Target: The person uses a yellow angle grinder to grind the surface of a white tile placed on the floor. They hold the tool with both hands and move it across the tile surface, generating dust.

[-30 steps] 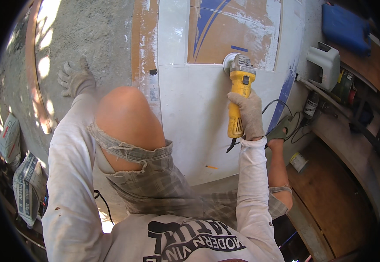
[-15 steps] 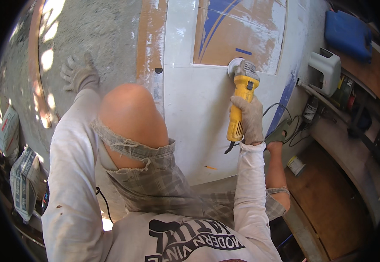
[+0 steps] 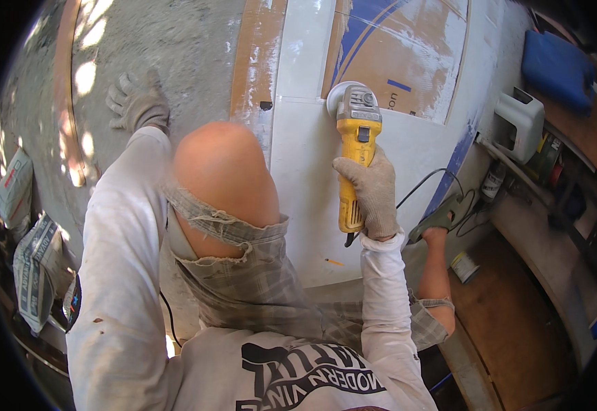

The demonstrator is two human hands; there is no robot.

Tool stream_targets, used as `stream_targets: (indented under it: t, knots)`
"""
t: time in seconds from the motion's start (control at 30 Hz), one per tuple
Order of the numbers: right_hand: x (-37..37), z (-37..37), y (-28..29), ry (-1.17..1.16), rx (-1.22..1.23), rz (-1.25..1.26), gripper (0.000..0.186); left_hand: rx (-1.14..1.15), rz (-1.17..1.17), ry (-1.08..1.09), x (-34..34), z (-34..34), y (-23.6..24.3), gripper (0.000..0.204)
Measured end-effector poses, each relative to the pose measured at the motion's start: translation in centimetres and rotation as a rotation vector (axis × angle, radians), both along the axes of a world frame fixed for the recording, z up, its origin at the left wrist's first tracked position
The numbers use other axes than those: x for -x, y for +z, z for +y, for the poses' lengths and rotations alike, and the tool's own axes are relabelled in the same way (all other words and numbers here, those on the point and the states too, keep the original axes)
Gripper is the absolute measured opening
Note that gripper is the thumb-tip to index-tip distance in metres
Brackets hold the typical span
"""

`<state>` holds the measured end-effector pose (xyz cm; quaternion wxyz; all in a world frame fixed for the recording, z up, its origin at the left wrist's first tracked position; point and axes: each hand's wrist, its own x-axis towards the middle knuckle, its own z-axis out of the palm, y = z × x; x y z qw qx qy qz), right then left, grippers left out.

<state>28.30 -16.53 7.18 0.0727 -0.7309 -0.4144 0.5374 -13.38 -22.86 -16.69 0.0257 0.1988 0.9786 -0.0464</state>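
In a knitted glove, my right hand (image 3: 374, 192) is wrapped round the yellow body of an angle grinder (image 3: 359, 137). The grinder's head points away from me, and its pale round disc (image 3: 338, 96) lies at the near left corner of a cardboard-coloured opening in a white panel (image 3: 305, 164). Contact between disc and panel edge looks close, but I cannot tell how firm it is. Also gloved, my left hand (image 3: 137, 106) is spread on the rough grey concrete floor (image 3: 182, 55), holding nothing.
A cardboard strip (image 3: 256, 61) runs along the panel's left side. A small orange pencil-like piece (image 3: 333, 262) lies on the panel. A black cable (image 3: 425, 179) curves off to the right. Beyond are a blue case (image 3: 557, 72), a white jug (image 3: 520, 123) and a can (image 3: 464, 267). Bags (image 3: 38, 270) stand at left.
My right hand has moved the grinder left along the opening's near edge, to its corner, and turned it more upright in view. The view has shifted slightly; my left hand stays on the floor.
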Motion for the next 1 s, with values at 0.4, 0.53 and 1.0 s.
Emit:
stream_targets:
  t: [0.4,0.53,1.0]
  knots:
    - [1.03,-0.24,-0.01,0.046,0.020,-0.034,0.041,-0.009,0.018,-0.026,-0.33,-0.12,0.27,0.095]
    - [0.95,-0.43,-0.21,0.047,0.000,-0.041,0.041,-0.041,0.031,-0.039,-0.26,-0.31,0.05,0.095]
    - [0.89,-0.48,0.03,0.065,0.025,-0.037,0.044,-0.044,0.007,-0.028,-0.23,-0.25,0.11,0.096]
